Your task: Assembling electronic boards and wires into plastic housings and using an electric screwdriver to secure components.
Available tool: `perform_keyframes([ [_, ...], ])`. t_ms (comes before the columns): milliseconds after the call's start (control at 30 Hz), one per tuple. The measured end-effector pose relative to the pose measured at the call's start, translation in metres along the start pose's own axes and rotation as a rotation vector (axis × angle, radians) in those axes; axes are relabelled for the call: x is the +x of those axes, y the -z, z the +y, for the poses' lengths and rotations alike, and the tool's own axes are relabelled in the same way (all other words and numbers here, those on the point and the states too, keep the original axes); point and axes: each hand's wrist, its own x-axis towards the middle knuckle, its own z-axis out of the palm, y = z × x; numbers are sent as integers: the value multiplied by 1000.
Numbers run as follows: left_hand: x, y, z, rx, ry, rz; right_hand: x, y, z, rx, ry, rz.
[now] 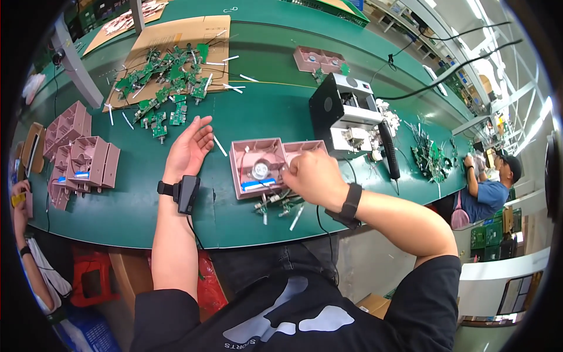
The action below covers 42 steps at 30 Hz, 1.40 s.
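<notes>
Two joined pink plastic housings [237,176] sit on the green table in front of me. The left one holds a round, clear-and-silver part [260,170] and a blue battery-like strip [258,184]. My right hand [318,179] is over the right housing, its fingers closed together; what they pinch, if anything, is hidden. Small green circuit boards [286,204] with wires and white tabs lie at the housings' near edge, beside that hand. My left hand [192,144] is raised to the left of the housings, palm turned inward, fingers apart and holding nothing.
Many circuit boards lie piled on cardboard [211,35] at the far left. Stacked pink housings [88,161] stand left. A black-and-silver machine [346,111] stands right, near a black handheld tool [389,151]. More boards [431,158] and a co-worker [489,190] are farther right.
</notes>
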Motion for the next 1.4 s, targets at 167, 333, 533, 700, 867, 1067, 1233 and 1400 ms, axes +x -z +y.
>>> perform_keyframes([
  [167,-3,6,5,-97,-25,51,81,30,-8,69,23,17],
  [333,-1,2,10,-118,-9,46,195,35,9,-42,7,62],
  [533,3,-9,13,-119,7,9,333,36,80,-261,-137,92],
  [700,-1,-3,13,-123,24,13,381,19,101,-385,-295,-6],
  [867,3,-10,15,-135,53,-13,404,10,161,-515,-391,-117],
  [1067,1,-2,14,-119,41,-32,385,8,167,-627,-300,-111],
  [1233,8,-15,13,-77,55,-38,348,83,130,-472,-277,172],
  [1400,-3,5,13,-42,29,0,160,62,-6,-259,630,53],
])
